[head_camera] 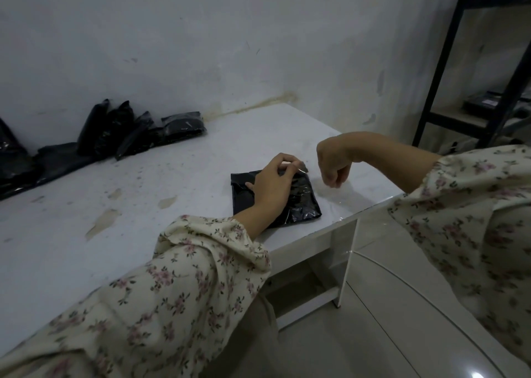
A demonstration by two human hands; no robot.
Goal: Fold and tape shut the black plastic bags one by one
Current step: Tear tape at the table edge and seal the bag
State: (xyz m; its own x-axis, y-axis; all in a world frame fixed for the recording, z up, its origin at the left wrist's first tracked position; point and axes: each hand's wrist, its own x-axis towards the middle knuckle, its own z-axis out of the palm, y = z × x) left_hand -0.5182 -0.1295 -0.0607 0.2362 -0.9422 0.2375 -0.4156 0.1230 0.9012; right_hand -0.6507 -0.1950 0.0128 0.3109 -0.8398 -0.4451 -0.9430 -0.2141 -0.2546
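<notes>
1. Left hand [273, 184] is resting on the folded black plastic bag [301, 205], fingertips pinching its far edge.
2. Right hand [334, 166] is hovering just beside the bag with fingers curled under; whether it is holding clear tape cannot be told.
3. Bag is lying flat near the white table's [172, 194] front right corner.
4. Film is appearing light, soft and slippery; gripping along the folded flap edge is judged safest.

Cream sleeves [184, 285], pink floral print
</notes>
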